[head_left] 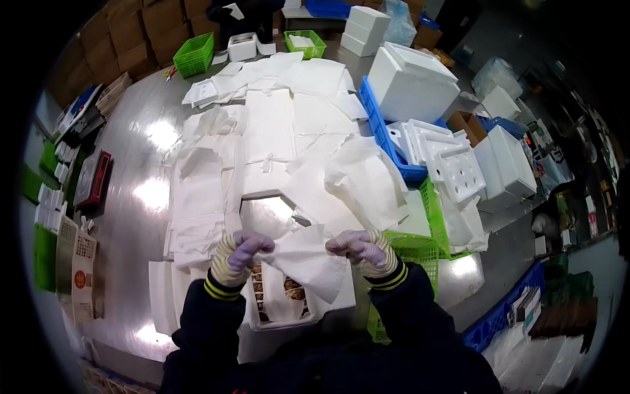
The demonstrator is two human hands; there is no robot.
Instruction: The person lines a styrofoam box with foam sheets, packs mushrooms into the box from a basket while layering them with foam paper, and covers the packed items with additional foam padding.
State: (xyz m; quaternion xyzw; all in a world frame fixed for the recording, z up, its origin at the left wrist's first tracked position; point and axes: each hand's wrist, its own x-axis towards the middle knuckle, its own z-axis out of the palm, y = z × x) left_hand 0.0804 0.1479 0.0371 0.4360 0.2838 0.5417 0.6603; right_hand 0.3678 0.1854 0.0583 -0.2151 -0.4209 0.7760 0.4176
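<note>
A thin white paper sheet [312, 266] hangs stretched between my two gloved hands. My left hand [244, 255] pinches its left corner, and my right hand [359, 249] pinches its right corner. Just below is a white foam box [283, 324] holding brown, white-banded items [295, 290] that look like tied crabs. Another white strip [279, 299] lies over the middle of them, and the held sheet hides part of the box. To the right of the box is a white foam board [342, 292], partly covered by the sheet.
Stacked white sheets [269, 125] cover the table's middle. Green crates [410, 246] and a blue crate [369, 105] with a foam box [413, 82] stand right. A red scale [94, 178] sits left. Across the table, a person [246, 20] stands by a small foam box [243, 47].
</note>
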